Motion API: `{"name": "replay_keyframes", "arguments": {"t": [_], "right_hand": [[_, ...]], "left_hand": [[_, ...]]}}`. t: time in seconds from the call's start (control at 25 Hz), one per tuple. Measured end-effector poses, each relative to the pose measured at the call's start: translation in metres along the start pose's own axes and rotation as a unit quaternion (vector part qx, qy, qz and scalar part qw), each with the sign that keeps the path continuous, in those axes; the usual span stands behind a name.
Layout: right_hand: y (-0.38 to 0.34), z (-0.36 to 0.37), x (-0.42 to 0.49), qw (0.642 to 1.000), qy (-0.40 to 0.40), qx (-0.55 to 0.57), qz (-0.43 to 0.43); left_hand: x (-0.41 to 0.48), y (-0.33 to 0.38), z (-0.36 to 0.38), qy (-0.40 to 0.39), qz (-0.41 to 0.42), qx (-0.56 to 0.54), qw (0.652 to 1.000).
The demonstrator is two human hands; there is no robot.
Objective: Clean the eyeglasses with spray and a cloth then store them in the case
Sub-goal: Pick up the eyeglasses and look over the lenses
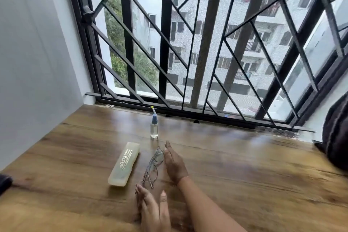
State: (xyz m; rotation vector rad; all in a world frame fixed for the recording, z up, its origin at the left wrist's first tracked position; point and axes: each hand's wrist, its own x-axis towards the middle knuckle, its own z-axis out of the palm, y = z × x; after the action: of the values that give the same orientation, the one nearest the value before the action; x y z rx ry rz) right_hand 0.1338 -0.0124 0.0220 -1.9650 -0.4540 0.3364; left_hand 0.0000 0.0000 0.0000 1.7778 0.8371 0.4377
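- Glasses (153,167): lying folded about mid-worktop (244,175), just right of the case (124,164). Thin wire frame, so probably light, springy and easy to bend. Lenses smudge, so I'd lift by the bridge or a temple hinge, not by the glass.
- Right hand (175,165): open, fingers straight, standing on edge right beside the frame's right side. Can't tell if it touches. Holds nothing.
- Left hand (150,210): open, fingers extended, tips near the temple ends. Holds nothing.
- Spray bottle (154,128): upright behind the glasses, toward the window-side edge. Small and narrow with a tall nozzle, so likely tippy. Grip the body.
- Case: closed, rigid-looking, angled toward the back.
- Cloth: not visible.
- Room: bare wood right of the hands. Dark bag (337,137) at the right edge, dark object (4,182) at the left edge, window grille (169,43) close behind the bottle.
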Motion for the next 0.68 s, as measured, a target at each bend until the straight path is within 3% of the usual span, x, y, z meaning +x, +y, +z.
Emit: {"name": "replay_keyframes", "arguments": {"t": [0.44,0.68], "right_hand": [[0.012,0.001,0.018,0.999,-0.048,-0.009,0.023],[0.035,-0.032,-0.024,0.997,0.045,0.014,0.062]], "left_hand": [[0.027,0.001,0.005,-0.041,0.003,-0.128,0.991],[0.044,-0.009,0.011,-0.116,-0.020,-0.182,0.976]]}}
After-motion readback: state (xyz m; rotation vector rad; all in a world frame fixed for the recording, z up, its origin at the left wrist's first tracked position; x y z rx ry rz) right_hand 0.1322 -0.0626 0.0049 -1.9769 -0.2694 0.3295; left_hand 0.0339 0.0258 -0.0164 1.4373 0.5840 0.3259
